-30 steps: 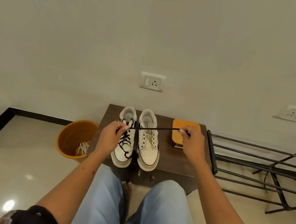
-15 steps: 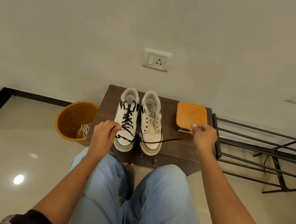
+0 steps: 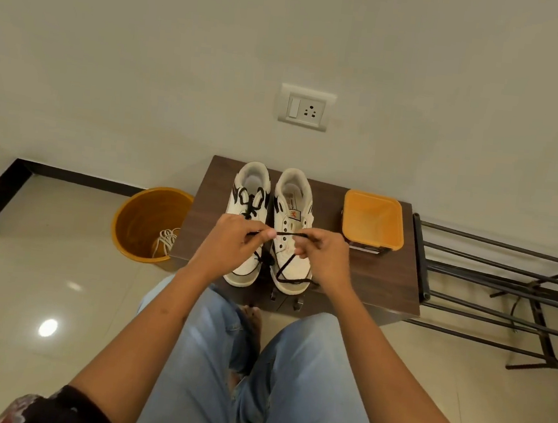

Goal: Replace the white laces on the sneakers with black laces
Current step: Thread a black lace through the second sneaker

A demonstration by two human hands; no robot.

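Two white sneakers stand side by side on a dark wooden table (image 3: 359, 282), toes toward me. The left sneaker (image 3: 251, 187) carries black lacing. The right sneaker (image 3: 294, 195) shows bare eyelets. A loose black lace (image 3: 289, 234) stretches between my hands above the shoes, and its tail drops across the right sneaker's toe. My left hand (image 3: 233, 241) pinches one part of the lace. My right hand (image 3: 324, 254) pinches the lace a short way to the right. White laces (image 3: 165, 239) lie in the orange bin.
An orange bin (image 3: 142, 217) stands on the tiled floor left of the table. An orange lidded box (image 3: 373, 221) sits on the table's right side. A black metal rack (image 3: 504, 286) stands at the right. A wall socket (image 3: 305, 109) is above the shoes.
My hands have come close together over the sneakers. The right hand moved left from beside the orange box, and the lace span between the hands is now short.
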